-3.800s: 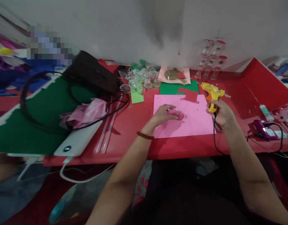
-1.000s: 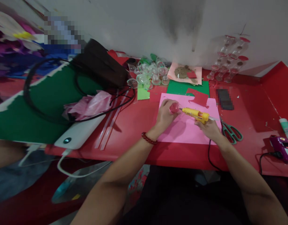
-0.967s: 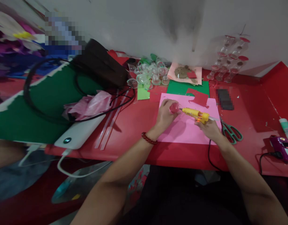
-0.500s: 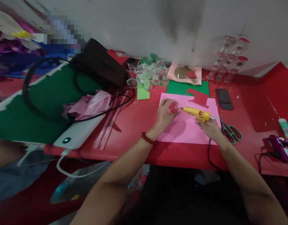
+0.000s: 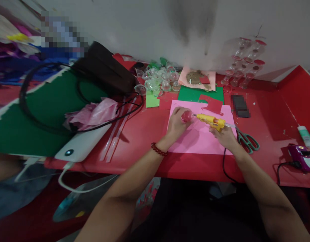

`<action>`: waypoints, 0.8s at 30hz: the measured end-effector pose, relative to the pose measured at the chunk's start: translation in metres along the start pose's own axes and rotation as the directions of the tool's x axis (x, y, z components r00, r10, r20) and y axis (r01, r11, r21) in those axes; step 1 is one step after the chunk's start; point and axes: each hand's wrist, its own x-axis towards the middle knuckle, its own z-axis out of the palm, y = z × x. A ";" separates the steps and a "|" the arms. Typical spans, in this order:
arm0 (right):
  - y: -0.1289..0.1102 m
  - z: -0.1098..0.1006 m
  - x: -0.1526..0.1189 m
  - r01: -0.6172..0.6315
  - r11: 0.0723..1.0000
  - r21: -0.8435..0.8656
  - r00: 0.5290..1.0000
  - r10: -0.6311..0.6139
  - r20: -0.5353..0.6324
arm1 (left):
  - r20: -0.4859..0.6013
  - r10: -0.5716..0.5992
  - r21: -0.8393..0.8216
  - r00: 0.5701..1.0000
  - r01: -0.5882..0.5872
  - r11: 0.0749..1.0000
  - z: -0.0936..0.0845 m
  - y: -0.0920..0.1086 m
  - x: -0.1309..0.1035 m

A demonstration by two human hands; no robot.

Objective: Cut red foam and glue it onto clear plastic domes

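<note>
Over the pink sheet [image 5: 200, 137]: your left hand [image 5: 179, 124] grips the clear-and-red cup [image 5: 186, 116] | your right [image 5: 224, 134] grips the yellow glue gun [image 5: 210, 121]

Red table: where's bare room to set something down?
Table is bare between clear sticks and pink sheet, and between scissors and purple device. Crowded: around the plastic cups, and the sheet's middle, below left hand and glue gun.

— Where are you working?
— I'm at a craft workspace, look: colored paper [image 5: 200, 141], scissors [image 5: 248, 141], a yellow glue gun [image 5: 210, 121], glue sticks [image 5: 114, 143], all across this red table [image 5: 145, 134]!
</note>
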 end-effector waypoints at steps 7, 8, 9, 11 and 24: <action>0.000 0.001 -0.001 0.001 1.000 -0.001 1.000 -0.001 0.015 | 0.012 0.020 -0.030 1.000 -0.019 0.999 0.001 -0.002 -0.001; 0.001 0.001 -0.001 0.007 1.000 -0.002 1.000 -0.006 0.016 | 0.016 0.019 -0.033 1.000 -0.018 0.999 0.001 -0.002 -0.001; 0.001 0.001 -0.001 0.011 1.000 -0.001 1.000 -0.011 0.017 | 0.021 0.019 -0.036 1.000 -0.018 0.999 0.000 -0.001 -0.001; 0.003 0.001 -0.001 0.011 1.000 0.008 1.000 -0.011 0.016 | 0.030 0.025 -0.041 0.999 -0.023 0.999 0.000 -0.001 -0.001; 0.010 0.000 0.000 -0.095 0.985 0.145 0.995 0.091 0.034 | 0.025 -0.015 -0.137 1.000 0.018 0.990 0.003 -0.002 -0.003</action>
